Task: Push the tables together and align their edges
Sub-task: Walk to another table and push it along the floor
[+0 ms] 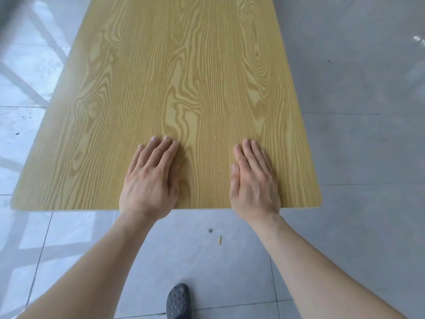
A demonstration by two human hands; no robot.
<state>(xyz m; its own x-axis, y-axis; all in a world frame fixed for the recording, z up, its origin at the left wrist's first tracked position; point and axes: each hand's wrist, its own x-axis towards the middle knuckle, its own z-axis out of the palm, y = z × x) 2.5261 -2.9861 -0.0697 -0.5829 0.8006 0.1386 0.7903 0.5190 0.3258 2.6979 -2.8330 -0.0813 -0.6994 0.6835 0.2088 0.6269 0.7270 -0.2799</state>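
The table (184, 88) has a yellow-brown wood-grain top that fills the middle of the view and runs away from the person, its far end cut off by the upper frame. Only this one table shows. Its near edge lies straight across the picture, with the near left corner and the rounded near right corner both in sight.

Both hands rest flat on the top at that near edge, palms down, holding nothing. The left hand (149, 180) lies left of the middle of the edge, fingers straight and close together, pointing away and slightly rightward, with the wrist just over the edge. The right hand (254, 183) lies to its right, nearer the right corner, fingers likewise straight and closed up, thumb tucked along the side, the heel of the palm at the edge. A strip of bare tabletop separates the two hands. Both bare forearms reach in from the bottom of the frame.

Around the table is a grey tiled floor (356, 146), glossier and paler on the left. Below the near edge, between the forearms, lie a small dark round spot (210, 231) and a little yellow scrap (220, 240). At the bottom, a dark perforated clog (178, 301) stands on the tiles.
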